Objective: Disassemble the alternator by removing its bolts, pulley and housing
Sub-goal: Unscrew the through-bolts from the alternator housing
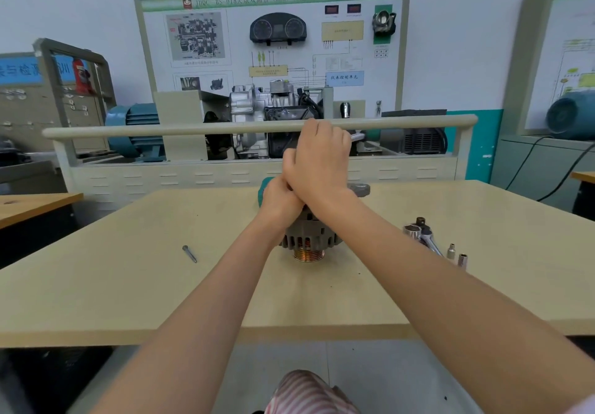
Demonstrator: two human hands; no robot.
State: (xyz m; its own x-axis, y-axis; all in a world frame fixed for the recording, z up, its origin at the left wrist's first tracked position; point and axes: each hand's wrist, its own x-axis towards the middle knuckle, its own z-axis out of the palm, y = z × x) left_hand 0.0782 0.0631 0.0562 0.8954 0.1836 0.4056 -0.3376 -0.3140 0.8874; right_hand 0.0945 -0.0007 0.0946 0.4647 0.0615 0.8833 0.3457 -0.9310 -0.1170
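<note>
Both forearms reach over the surface (161, 285) to the alternator (307, 236), left hand (278, 199) fingers gripping its top, right hand (318, 159) fingers curled round a tool handle (358, 137).

Both hands cover most of the grey ribbed metal alternator (309, 236) at the frame's centre; only its lower vents, copper-coloured grooved pulley (308, 256) and one mounting ear at right show. The right hand (317, 162) overlaps the left hand (278, 199), hiding its fingers. What the right hand grips cannot be made out, beyond a pale tip (358, 137) at its right. A teal object (264, 185) peeks from behind the left hand, unidentifiable.
</note>
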